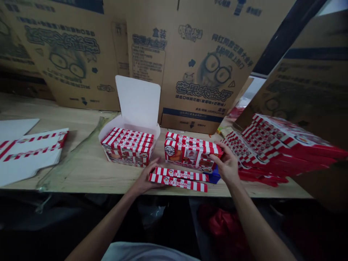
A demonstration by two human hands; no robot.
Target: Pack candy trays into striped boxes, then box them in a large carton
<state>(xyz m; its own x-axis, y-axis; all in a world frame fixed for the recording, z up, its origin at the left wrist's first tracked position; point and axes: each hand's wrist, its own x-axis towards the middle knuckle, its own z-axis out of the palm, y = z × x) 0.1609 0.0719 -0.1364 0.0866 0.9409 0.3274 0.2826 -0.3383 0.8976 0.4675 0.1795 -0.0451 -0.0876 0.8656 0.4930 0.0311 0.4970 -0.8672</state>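
My left hand [145, 179] is closed around the left ends of two slim red-and-white striped boxes [178, 181] near the table's front edge; its fingers are partly hidden. Behind them stands a short row of similar striped boxes [185, 152], the front one printed with a face and food pictures. My right hand [228, 165] grips this row at its right end, thumb on the front face. Left of the row sits a display carton [140, 98] with its white lid raised, holding several striped boxes [127, 139]. Something blue [214, 175] shows under my right hand.
Large brown cardboard cartons [187, 69] stand along the back. Several striped packs [277, 148] are stacked at the right. Flat printed white card pieces [35, 154] lie at the left on the wooden table [78, 177]. Clear plastic tape or film [65, 159] crosses the tabletop.
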